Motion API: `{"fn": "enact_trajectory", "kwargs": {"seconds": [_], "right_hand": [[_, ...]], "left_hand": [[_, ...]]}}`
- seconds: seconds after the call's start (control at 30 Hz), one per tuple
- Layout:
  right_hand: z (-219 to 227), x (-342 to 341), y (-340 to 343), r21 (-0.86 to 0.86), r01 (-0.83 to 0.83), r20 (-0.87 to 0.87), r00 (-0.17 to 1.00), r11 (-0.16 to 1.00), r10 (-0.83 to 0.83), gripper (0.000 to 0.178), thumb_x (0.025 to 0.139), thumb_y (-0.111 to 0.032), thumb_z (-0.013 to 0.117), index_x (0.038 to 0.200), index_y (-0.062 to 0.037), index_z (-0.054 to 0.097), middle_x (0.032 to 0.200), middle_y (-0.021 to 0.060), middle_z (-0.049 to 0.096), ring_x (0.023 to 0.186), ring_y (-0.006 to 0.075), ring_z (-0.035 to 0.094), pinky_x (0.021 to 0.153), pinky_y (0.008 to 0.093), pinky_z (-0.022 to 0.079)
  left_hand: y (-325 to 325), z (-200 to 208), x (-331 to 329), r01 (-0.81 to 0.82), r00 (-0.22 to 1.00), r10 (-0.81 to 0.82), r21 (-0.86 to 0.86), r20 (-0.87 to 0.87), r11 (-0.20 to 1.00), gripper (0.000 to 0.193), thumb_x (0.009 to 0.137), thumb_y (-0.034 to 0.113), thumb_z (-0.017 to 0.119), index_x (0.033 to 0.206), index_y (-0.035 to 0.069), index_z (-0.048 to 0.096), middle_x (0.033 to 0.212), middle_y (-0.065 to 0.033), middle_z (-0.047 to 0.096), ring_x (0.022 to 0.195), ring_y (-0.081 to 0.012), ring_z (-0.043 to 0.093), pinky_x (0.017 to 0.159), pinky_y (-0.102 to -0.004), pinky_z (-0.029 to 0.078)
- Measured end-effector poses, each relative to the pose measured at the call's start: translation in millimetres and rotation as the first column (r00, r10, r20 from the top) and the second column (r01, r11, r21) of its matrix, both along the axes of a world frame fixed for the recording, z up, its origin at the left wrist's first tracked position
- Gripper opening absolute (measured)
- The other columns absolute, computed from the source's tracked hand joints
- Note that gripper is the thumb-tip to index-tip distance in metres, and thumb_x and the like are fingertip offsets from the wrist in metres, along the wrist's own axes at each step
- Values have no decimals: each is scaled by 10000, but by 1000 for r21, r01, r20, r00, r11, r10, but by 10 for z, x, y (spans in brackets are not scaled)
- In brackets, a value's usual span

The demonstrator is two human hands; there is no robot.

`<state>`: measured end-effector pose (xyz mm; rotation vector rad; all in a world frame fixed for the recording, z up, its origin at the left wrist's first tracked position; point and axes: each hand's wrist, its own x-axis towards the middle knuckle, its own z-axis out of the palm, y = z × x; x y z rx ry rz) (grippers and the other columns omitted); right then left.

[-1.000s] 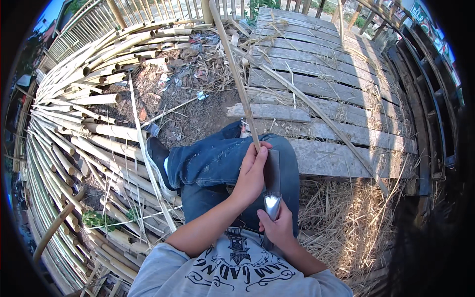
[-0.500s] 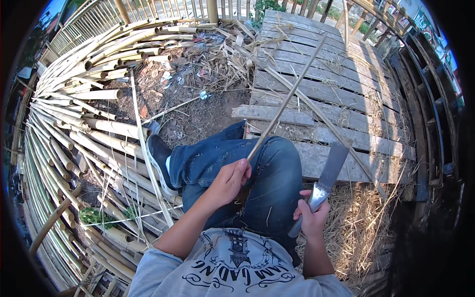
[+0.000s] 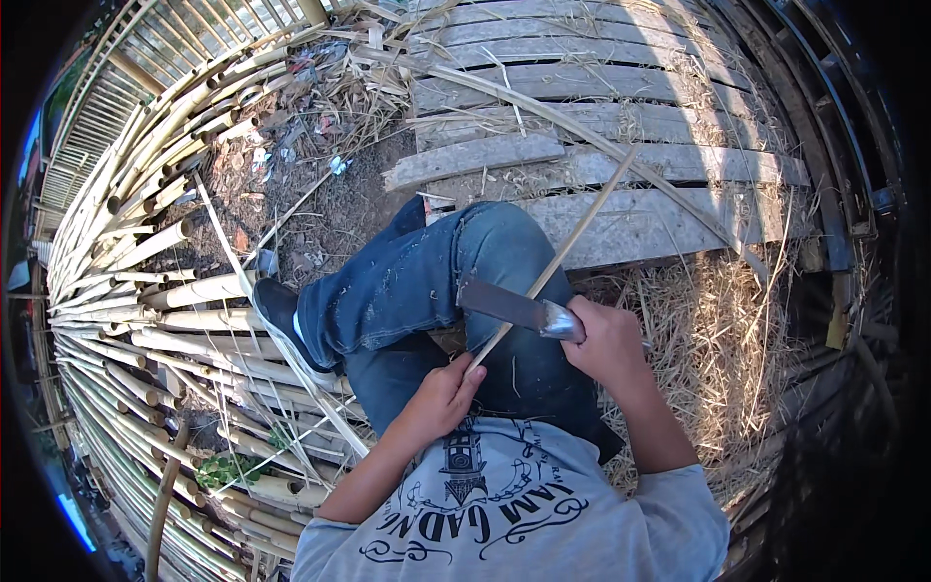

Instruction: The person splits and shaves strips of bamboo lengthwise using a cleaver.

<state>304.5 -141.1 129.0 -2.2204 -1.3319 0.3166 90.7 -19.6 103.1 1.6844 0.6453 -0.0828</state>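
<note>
My left hand (image 3: 441, 396), closed near my lap, grips the lower end of a thin bamboo strip (image 3: 581, 229). The strip slants up to the right, over my bent knee. Closed around a knife's handle, my right hand (image 3: 606, 339) is just right of the strip. The knife (image 3: 499, 303) has a broad, square-ended dark blade and a shiny metal collar. Its blade lies across the strip and points left; whether its edge bites into the strip I cannot tell. Most of the handle is hidden in my fist.
Bamboo poles (image 3: 208, 289) are heaped along the left. A slatted wooden platform (image 3: 630, 218) lies ahead, with a loose board (image 3: 475, 160) and a long strip (image 3: 543, 112) on it. Straw-like shavings (image 3: 718, 359) cover the ground at right. A bamboo fence (image 3: 208, 29) stands far left.
My right hand has swung the knife up and left, from beside my thigh onto the strip. The strip's far end sits lower and nearer. The view has shifted to the right.
</note>
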Motion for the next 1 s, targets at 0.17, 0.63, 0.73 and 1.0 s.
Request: {"fn": "enact_trajectory", "kwargs": {"seconds": [0.17, 0.63, 0.73, 1.0], "right_hand": [[-98, 83, 1, -66, 52, 59, 997, 996, -48, 179, 653, -148, 673, 691, -68, 517, 594, 138, 572, 567, 342, 601, 512, 427, 467], [-322, 385, 57, 38, 50, 318, 946, 998, -60, 255, 531, -144, 720, 692, -69, 537, 619, 102, 574, 589, 314, 593, 558, 421, 460], [-304, 487, 72, 63, 57, 355, 932, 996, -76, 239, 552, -155, 717, 678, -74, 530, 605, 100, 565, 568, 307, 586, 533, 408, 453], [-184, 996, -17, -63, 449, 442, 813, 891, -379, 209, 655, -199, 687, 780, -62, 591, 691, 139, 631, 665, 356, 625, 617, 450, 489]], "left_hand": [[-20, -17, 54, -28, 1000, 27, 97, 9, 995, 248, 977, 216, 451, 915, -23, 477, 597, -240, 527, 611, -439, 560, 535, -462, 413], [-55, 109, 60, -23, 995, 47, 260, -86, 965, 207, 978, 176, 436, 884, -3, 480, 596, -220, 529, 594, -424, 569, 523, -457, 416], [-45, 94, 49, -21, 995, 46, 276, -84, 961, 202, 976, 174, 439, 885, -1, 480, 590, -220, 525, 595, -427, 565, 519, -457, 412], [-50, 46, -98, -58, 995, 75, 219, -67, 974, 197, 971, 163, 446, 866, 0, 477, 573, -215, 509, 584, -422, 559, 507, -454, 402]]}}
